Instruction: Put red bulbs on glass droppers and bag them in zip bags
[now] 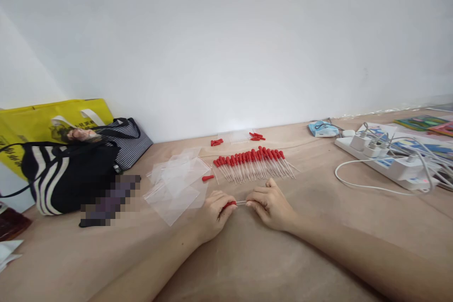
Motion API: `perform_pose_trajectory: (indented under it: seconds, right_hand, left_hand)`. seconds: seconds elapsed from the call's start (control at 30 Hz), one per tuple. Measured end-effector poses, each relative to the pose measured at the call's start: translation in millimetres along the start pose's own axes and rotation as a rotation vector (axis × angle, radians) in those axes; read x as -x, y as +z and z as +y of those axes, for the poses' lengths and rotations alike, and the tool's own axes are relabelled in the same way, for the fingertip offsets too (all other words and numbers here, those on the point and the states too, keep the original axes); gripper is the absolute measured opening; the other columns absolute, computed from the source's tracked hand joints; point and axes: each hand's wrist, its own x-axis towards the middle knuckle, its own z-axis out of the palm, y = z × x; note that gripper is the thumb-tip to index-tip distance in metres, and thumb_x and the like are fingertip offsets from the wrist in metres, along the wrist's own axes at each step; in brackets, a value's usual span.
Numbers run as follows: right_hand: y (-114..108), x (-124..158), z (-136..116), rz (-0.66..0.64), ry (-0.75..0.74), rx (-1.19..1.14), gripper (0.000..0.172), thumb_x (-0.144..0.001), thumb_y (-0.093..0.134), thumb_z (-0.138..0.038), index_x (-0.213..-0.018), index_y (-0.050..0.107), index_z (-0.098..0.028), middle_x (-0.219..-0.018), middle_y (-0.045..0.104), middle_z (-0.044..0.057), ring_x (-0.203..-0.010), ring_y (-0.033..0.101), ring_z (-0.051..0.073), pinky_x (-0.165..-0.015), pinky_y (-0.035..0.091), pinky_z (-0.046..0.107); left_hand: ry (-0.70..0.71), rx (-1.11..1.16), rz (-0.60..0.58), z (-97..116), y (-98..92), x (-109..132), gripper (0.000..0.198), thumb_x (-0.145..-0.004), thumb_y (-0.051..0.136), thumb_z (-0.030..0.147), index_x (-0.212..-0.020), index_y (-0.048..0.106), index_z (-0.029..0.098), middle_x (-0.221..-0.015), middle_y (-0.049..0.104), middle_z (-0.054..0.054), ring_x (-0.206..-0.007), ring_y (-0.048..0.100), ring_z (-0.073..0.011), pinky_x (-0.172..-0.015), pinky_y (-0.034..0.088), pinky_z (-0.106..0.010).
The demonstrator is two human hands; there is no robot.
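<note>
Between the fingers of my left hand (216,212) is a red rubber bulb (230,204). My right hand (269,206) pinches the clear thin dropper tube (241,202), whose left end meets the bulb; whether it is seated inside cannot be made out. Just beyond my hands lies a row of droppers (247,158) with red bulbs pointing away and clear tubes toward me. A loose red bulb (207,178) rests left of that row. Clear plastic bags (177,179) are spread in an overlapping pile beyond my left hand.
By the wall sit two small heaps of red bulbs (257,136) (216,142), with clear tubes (239,137) between them. A white power strip (385,165) with cables and a blue packet (322,129) lie right. A black bag (74,174) and yellow bag (21,122) stand left.
</note>
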Motion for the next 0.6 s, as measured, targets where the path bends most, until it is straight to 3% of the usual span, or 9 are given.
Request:
perform_pose_trajectory:
  seconds: [0.47, 0.6]
  right_hand:
    - [-10.1, -7.9, -7.7, -0.180, 0.049, 0.105, 0.018, -0.081, 0.045, -0.026, -0.080, 0.063, -0.021, -0.074, 0.063, 0.003, -0.075, 0.050, 0.017, -0.069, 0.024, 0.030]
    - [-6.3, -9.2, -6.9, -0.165, 0.137, 0.013, 0.014, -0.076, 0.048, -0.021, -0.074, 0.062, -0.021, -0.069, 0.063, 0.001, -0.073, 0.051, 0.016, -0.070, 0.028, 0.029]
  left_hand:
    - [0.052, -0.100, -0.087, -7.2, -13.9, -7.8, 0.023, -0.087, 0.038, 0.024, -0.081, 0.060, 0.019, -0.077, 0.065, -0.003, -0.074, 0.054, -0.0172, -0.074, 0.038, -0.033]
    - [-0.026, -0.185, -0.024, -21.1, -21.5, -6.9, 0.019, -0.084, 0.044, 0.028, -0.094, 0.059, 0.021, -0.092, 0.064, -0.003, -0.087, 0.054, -0.0192, -0.082, 0.037, -0.035]
